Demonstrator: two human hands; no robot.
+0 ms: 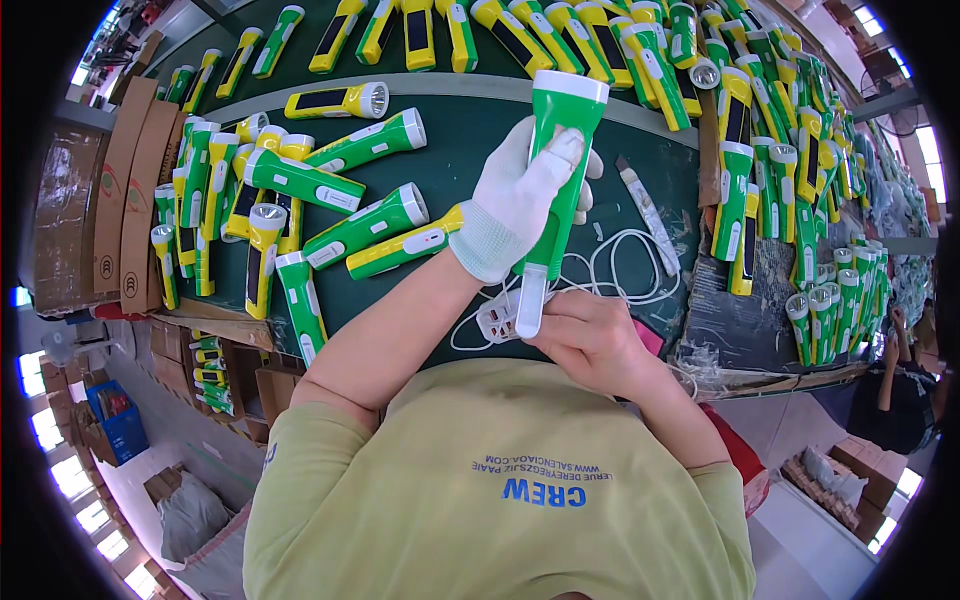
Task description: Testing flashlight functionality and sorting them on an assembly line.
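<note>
"What is the biggest thing?"

"A big room [215, 440]. A blue bin [123, 437] is down low on the left."

"And then?"

"A long green table [465, 125]. It is crowded. Other flashlights [420, 35] lie along the far side and in piles to the left and right."

"Where is the main flashlight [563, 215]?"

"Up over the near part of the table, in front of the light green shirt [500, 440]. It runs from far to near. The fat end is far and a bit to the right. The thin pale end points back at the shirt."

"Who has it?"

"The left hand [515, 190], in a white glove. Its fingers wrap around the middle."

"And the right hand [590, 338]?"

"It is bare, and nearer the thin end, which is just left of its fingers. They curl in. I can't tell if they pinch anything. A small white plug block [495, 318] is near them."
</note>
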